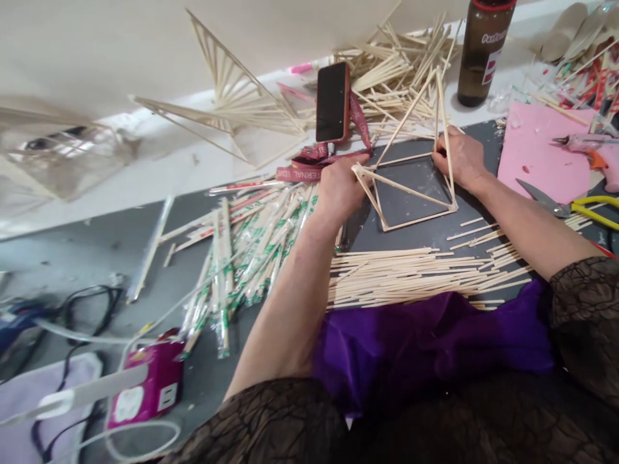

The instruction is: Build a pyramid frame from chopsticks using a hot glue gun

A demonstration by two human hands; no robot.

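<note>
A small open frame of glued chopsticks [420,221] stands on the grey board, with a four-sided base and sticks rising at its corners. My left hand [340,193] is closed at the frame's left side, its fingertips partly hidden behind the sticks. At the back right corner, my right hand [460,160] pinches the frame near its base. Loose chopsticks [401,277] lie in a row between my forearms. Plastic-wrapped chopsticks [261,241] with green print are heaped beside my left forearm.
Behind my hands are a phone [333,103] with a red lanyard, a stick pile [387,80] and a dark bottle [485,55]. Scissors [551,201], a pink sheet [527,151] and a glue gun [587,143] lie right. Left are a magenta box [147,380], cables and a larger stick structure [227,106].
</note>
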